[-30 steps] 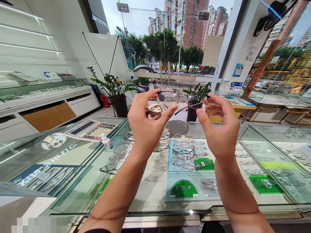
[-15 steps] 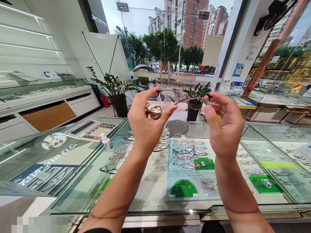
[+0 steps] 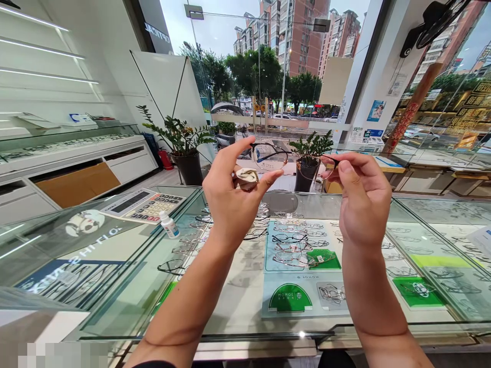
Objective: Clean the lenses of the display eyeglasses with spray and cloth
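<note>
A pair of eyeglasses (image 3: 270,148) with thin dark upper rims is held up above the display counter, its lenses facing the window. Thumb and index finger of my left hand (image 3: 230,202) close on the rim of the left lens. Tucked in that palm under the other fingers is a crumpled beige cloth (image 3: 246,177). My right hand (image 3: 364,202) pinches the opposite end of the frame near the hinge, its fingers curled. The temples are hard to make out against the background.
The glass display counter (image 3: 238,294) below holds rows of spectacle frames (image 3: 290,238). On its left lie a calculator (image 3: 143,204) and a small white bottle (image 3: 169,225). Potted plants (image 3: 187,166) stand beyond, before the window.
The eyeglasses have turned, so the dark upper rims now show more plainly. My right hand has shifted slightly right and down; my left hand has barely moved.
</note>
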`<state>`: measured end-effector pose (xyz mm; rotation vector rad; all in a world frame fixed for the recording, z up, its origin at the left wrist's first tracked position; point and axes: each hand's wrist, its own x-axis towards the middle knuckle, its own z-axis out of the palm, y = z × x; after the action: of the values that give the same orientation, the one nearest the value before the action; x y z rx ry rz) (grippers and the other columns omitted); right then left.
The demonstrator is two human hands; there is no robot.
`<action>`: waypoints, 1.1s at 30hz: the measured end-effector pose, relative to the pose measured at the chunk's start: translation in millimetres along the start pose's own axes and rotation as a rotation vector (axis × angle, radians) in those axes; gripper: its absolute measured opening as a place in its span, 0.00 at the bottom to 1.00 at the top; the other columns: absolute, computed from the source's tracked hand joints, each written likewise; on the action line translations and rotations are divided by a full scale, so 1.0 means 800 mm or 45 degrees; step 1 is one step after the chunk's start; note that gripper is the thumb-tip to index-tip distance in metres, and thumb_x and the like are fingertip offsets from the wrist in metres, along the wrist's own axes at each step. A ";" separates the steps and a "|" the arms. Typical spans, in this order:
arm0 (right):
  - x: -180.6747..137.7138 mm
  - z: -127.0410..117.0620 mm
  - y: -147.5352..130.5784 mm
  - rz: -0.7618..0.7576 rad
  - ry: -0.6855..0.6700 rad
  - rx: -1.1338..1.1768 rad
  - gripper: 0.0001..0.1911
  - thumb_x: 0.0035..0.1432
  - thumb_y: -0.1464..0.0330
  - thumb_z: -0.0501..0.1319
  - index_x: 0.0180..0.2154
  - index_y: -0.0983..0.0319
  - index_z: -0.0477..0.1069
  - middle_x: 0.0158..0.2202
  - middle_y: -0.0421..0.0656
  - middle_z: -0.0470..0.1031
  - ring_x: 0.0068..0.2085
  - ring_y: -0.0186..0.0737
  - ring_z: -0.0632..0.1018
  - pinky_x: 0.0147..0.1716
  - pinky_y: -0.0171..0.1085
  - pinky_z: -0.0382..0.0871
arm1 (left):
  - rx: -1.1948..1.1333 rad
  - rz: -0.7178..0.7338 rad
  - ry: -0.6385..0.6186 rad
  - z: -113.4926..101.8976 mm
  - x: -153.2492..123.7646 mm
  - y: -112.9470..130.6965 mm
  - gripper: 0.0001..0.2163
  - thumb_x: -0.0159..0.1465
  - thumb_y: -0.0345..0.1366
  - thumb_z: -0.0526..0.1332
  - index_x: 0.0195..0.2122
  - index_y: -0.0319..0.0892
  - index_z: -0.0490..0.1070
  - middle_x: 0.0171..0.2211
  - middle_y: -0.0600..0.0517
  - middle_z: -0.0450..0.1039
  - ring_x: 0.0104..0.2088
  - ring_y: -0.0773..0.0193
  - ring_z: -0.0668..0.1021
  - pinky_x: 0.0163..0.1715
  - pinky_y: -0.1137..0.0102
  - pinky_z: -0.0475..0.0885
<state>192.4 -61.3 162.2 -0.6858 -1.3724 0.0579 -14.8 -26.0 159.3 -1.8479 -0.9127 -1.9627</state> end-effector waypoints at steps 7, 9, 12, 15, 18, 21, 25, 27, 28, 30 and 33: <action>0.002 -0.004 0.003 0.072 -0.009 0.062 0.12 0.71 0.55 0.60 0.48 0.53 0.75 0.46 0.44 0.82 0.37 0.42 0.82 0.38 0.45 0.80 | -0.021 -0.009 -0.047 -0.002 0.001 0.005 0.28 0.65 0.56 0.70 0.61 0.51 0.72 0.56 0.46 0.78 0.53 0.51 0.81 0.46 0.59 0.79; 0.003 -0.005 0.004 0.078 -0.010 0.087 0.11 0.71 0.55 0.60 0.47 0.53 0.75 0.46 0.44 0.82 0.36 0.41 0.82 0.37 0.45 0.80 | -0.038 -0.009 -0.058 -0.003 0.001 0.005 0.27 0.65 0.56 0.69 0.61 0.51 0.72 0.56 0.46 0.78 0.54 0.51 0.81 0.47 0.59 0.79; 0.004 -0.007 0.007 0.073 -0.030 0.100 0.11 0.71 0.56 0.60 0.47 0.53 0.74 0.45 0.43 0.82 0.36 0.41 0.82 0.37 0.45 0.79 | -0.055 -0.011 -0.060 -0.003 0.001 0.006 0.27 0.65 0.56 0.70 0.61 0.52 0.72 0.56 0.46 0.78 0.55 0.50 0.81 0.47 0.59 0.79; 0.004 -0.007 0.008 0.104 -0.034 0.120 0.10 0.70 0.56 0.61 0.46 0.53 0.75 0.43 0.43 0.82 0.34 0.40 0.80 0.35 0.44 0.77 | -0.049 -0.022 -0.065 -0.004 0.002 0.007 0.27 0.65 0.56 0.70 0.61 0.52 0.72 0.56 0.46 0.78 0.56 0.50 0.80 0.47 0.59 0.78; 0.004 -0.007 0.006 0.178 0.003 0.184 0.09 0.69 0.57 0.64 0.44 0.53 0.75 0.41 0.42 0.83 0.32 0.39 0.79 0.34 0.43 0.76 | -0.066 -0.032 -0.075 -0.004 0.001 0.008 0.26 0.64 0.55 0.71 0.60 0.51 0.73 0.54 0.46 0.78 0.54 0.50 0.80 0.46 0.60 0.78; 0.005 -0.006 0.004 0.233 0.023 0.260 0.09 0.67 0.57 0.65 0.43 0.54 0.75 0.41 0.41 0.83 0.32 0.37 0.78 0.34 0.41 0.76 | -0.099 -0.035 -0.062 -0.004 0.001 0.008 0.26 0.63 0.54 0.72 0.58 0.50 0.74 0.52 0.47 0.78 0.52 0.52 0.81 0.46 0.61 0.77; 0.005 -0.006 0.003 0.266 0.009 0.347 0.08 0.68 0.58 0.66 0.42 0.54 0.76 0.40 0.40 0.83 0.32 0.35 0.78 0.35 0.38 0.76 | -0.155 -0.082 -0.036 -0.004 0.003 0.012 0.27 0.61 0.54 0.74 0.56 0.46 0.75 0.49 0.47 0.79 0.49 0.54 0.81 0.47 0.62 0.77; 0.005 -0.005 0.003 0.284 0.013 0.403 0.06 0.67 0.59 0.67 0.41 0.54 0.77 0.39 0.39 0.83 0.32 0.34 0.78 0.35 0.37 0.76 | -0.213 -0.127 -0.035 -0.004 0.003 0.015 0.27 0.60 0.54 0.75 0.54 0.44 0.75 0.48 0.47 0.79 0.48 0.55 0.81 0.47 0.63 0.78; 0.005 -0.004 0.002 0.291 0.017 0.423 0.06 0.67 0.60 0.67 0.40 0.54 0.77 0.39 0.39 0.83 0.32 0.34 0.78 0.35 0.37 0.76 | -0.246 -0.155 -0.038 -0.004 0.003 0.016 0.27 0.60 0.54 0.75 0.54 0.44 0.75 0.47 0.47 0.78 0.47 0.56 0.82 0.47 0.62 0.78; 0.005 -0.002 0.002 0.297 0.025 0.441 0.05 0.67 0.60 0.68 0.39 0.54 0.77 0.39 0.39 0.83 0.34 0.34 0.79 0.36 0.37 0.76 | -0.304 -0.216 -0.051 -0.003 0.003 0.016 0.27 0.60 0.53 0.75 0.53 0.43 0.75 0.46 0.47 0.78 0.46 0.56 0.82 0.46 0.62 0.79; 0.005 -0.001 0.000 0.309 0.036 0.448 0.05 0.66 0.60 0.68 0.39 0.54 0.78 0.38 0.39 0.82 0.38 0.37 0.82 0.37 0.37 0.77 | -0.353 -0.274 -0.054 0.000 0.000 0.013 0.27 0.59 0.54 0.75 0.52 0.42 0.74 0.46 0.46 0.78 0.46 0.55 0.82 0.46 0.62 0.80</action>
<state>193.8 -59.7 165.1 -0.5496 -1.2060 0.4707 -8.3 -34.0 162.0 -2.0187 -0.9256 -2.2876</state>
